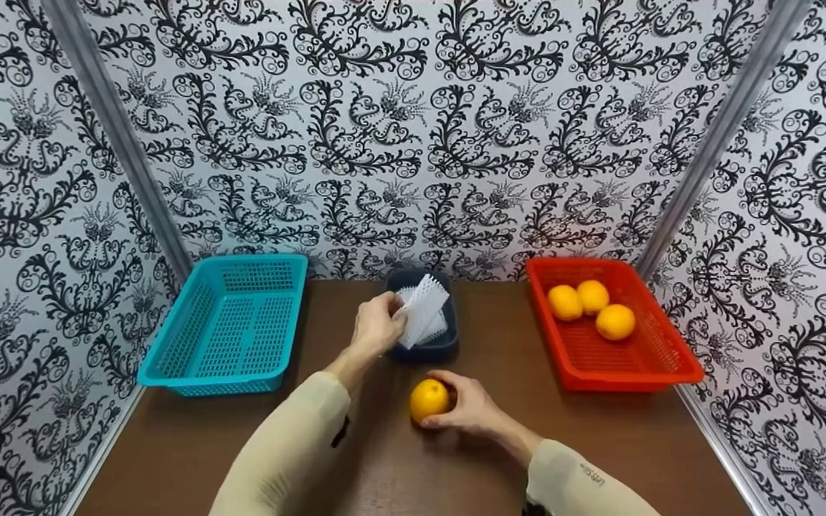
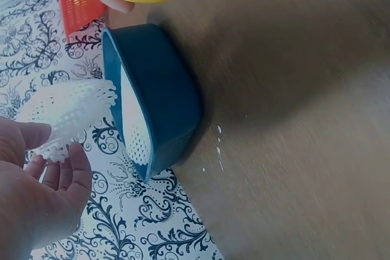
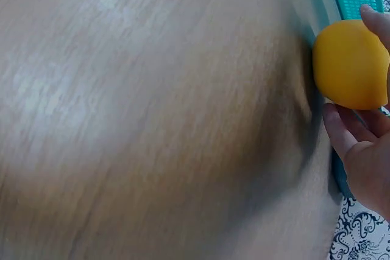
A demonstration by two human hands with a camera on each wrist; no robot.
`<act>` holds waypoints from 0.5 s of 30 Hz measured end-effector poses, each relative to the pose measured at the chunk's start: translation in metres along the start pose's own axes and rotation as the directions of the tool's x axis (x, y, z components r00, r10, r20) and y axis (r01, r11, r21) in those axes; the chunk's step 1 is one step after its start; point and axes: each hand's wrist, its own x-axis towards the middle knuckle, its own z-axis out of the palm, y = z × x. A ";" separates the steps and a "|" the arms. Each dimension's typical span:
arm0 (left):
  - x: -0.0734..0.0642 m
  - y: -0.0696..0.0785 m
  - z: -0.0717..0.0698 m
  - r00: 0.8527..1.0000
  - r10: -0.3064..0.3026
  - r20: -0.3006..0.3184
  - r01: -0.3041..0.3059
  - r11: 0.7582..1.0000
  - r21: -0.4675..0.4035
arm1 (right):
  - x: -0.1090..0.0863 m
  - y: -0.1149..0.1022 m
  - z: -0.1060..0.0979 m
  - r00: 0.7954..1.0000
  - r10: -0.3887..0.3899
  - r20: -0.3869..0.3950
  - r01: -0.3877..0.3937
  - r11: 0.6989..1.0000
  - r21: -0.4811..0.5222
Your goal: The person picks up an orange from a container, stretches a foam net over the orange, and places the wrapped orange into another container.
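My left hand (image 1: 378, 324) pinches a white foam net sleeve (image 1: 426, 302) between thumb and fingers, above the small dark blue bin (image 1: 433, 352). More white netting (image 2: 135, 127) lies inside that bin in the left wrist view. In front of the bin, my right hand (image 1: 469, 407) grips an orange (image 1: 429, 401), the thumb on its near side and the fingers on its far side. The right wrist view shows the same orange (image 3: 351, 65) with fingertips beneath it.
A red basket (image 1: 628, 378) with three oranges (image 1: 615, 322) stands on the right. On the left is a turquoise basket (image 1: 223, 344). Patterned walls (image 1: 413, 129) enclose the brown table (image 1: 499, 473). Tiny white scraps (image 2: 220, 150) lie near the bin.
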 end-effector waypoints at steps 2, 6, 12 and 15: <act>-0.003 -0.001 -0.003 1.000 0.007 0.013 -0.007 1.000 -0.001 | 0.000 -0.002 -0.002 1.000 0.004 -0.006 -0.004 1.000 0.010; -0.010 -0.002 -0.011 0.999 0.016 0.042 -0.016 1.000 0.001 | 0.003 -0.005 -0.007 0.999 -0.009 -0.040 0.013 0.996 0.087; -0.019 -0.001 -0.021 0.997 0.048 0.056 -0.049 0.999 0.000 | 0.008 -0.011 -0.019 0.972 -0.025 -0.234 0.019 0.999 -0.027; -0.024 0.000 -0.025 0.995 0.079 0.061 -0.079 0.997 0.000 | 0.010 -0.017 -0.027 0.938 -0.038 -0.346 0.015 0.997 -0.069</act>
